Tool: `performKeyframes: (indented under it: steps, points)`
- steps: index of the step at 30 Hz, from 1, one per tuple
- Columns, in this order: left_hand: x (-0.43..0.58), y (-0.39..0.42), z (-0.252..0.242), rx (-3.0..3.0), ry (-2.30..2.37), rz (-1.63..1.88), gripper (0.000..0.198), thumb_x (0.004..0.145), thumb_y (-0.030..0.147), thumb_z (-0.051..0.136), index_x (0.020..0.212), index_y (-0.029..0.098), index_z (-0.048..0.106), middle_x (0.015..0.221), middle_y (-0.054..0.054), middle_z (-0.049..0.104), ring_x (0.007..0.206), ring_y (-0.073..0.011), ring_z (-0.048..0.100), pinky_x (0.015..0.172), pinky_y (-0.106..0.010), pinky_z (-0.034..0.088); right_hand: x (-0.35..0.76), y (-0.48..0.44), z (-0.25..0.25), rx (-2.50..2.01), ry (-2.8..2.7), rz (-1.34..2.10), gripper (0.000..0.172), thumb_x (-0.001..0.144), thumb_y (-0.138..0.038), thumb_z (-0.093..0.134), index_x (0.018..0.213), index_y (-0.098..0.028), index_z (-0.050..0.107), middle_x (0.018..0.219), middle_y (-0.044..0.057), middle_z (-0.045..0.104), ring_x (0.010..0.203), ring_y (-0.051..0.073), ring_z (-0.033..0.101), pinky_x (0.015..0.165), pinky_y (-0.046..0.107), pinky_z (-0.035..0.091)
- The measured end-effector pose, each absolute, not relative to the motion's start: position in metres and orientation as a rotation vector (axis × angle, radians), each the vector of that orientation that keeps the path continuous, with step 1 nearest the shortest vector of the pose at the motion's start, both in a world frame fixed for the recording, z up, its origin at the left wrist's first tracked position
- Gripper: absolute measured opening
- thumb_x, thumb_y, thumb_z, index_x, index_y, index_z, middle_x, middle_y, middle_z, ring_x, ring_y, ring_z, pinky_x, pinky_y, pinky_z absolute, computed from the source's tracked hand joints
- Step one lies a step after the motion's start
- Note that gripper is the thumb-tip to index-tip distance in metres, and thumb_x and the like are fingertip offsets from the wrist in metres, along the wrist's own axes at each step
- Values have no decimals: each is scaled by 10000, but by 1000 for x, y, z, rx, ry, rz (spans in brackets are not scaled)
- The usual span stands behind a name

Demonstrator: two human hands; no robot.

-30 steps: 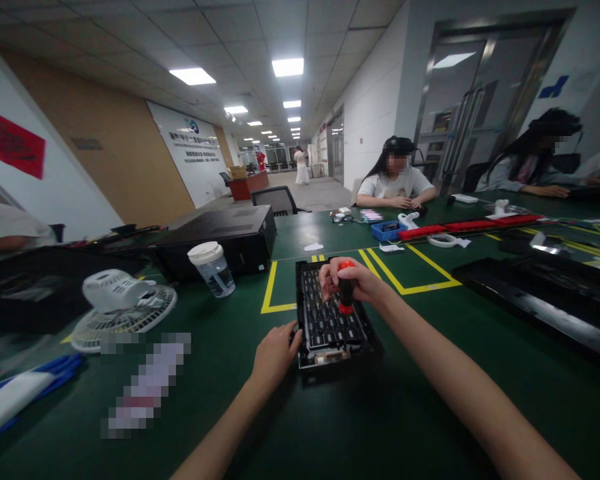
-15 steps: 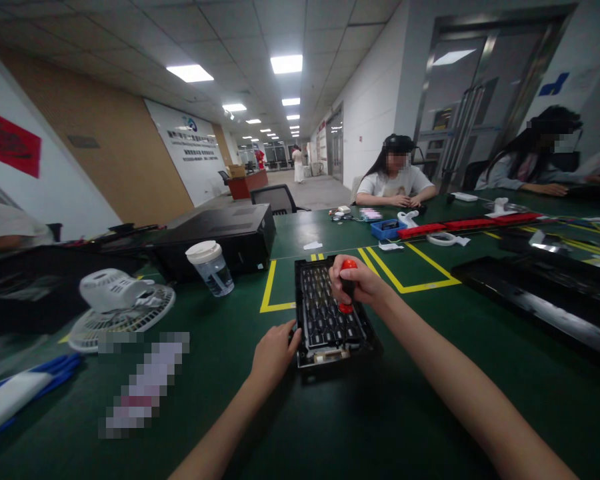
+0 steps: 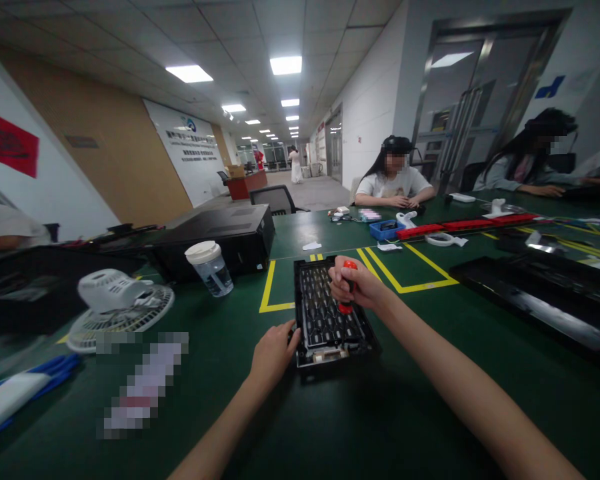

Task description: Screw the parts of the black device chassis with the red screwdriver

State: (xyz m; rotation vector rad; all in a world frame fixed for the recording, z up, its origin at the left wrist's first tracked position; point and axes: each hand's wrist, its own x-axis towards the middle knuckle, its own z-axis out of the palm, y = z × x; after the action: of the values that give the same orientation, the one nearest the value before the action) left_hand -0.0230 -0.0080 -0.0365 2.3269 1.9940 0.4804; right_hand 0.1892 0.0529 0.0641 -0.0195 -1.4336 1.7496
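A black slotted plastic part (image 3: 325, 313), like a keyboard frame, lies lengthwise on the green table (image 3: 330, 420) in front of me. My right hand (image 3: 357, 287) is closed around a screwdriver with a red and black handle (image 3: 347, 287), held upright over the part's right side. My left hand (image 3: 273, 353) rests on the table with its fingers curled against the part's near left edge.
A black box (image 3: 220, 237), a lidded clear cup (image 3: 210, 267) and a small white fan (image 3: 117, 303) stand to the left. A long black panel (image 3: 540, 293) lies at right. Yellow floor-tape lines (image 3: 405, 267) mark the table. Two other people sit at the far side.
My right hand with the screwdriver has shifted slightly toward the part's right edge. My left hand stays against the part.
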Motion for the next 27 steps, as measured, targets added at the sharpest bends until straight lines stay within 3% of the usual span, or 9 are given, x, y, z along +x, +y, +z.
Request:
performKeyframes:
  steps: [14, 27]
  points:
    - [-22, -9, -32, 2301, 1980, 466, 387, 905, 410, 316, 1167, 230, 535, 1074, -46, 646, 972, -173, 582, 812, -269, 426, 194, 41, 68, -77, -1307, 1760, 339, 827, -352, 324, 697, -146, 560, 567, -1, 488, 411, 100, 443, 423, 238, 346]
    - [-23, -9, -34, 2316, 2001, 468, 393, 905, 412, 308, 1168, 227, 533, 1059, -49, 648, 954, -179, 586, 792, -273, 430, 193, 36, 66, -128, -1322, 1736, 317, 837, -309, 300, 756, -139, 556, 611, 24, 514, 467, 126, 471, 485, 263, 358]
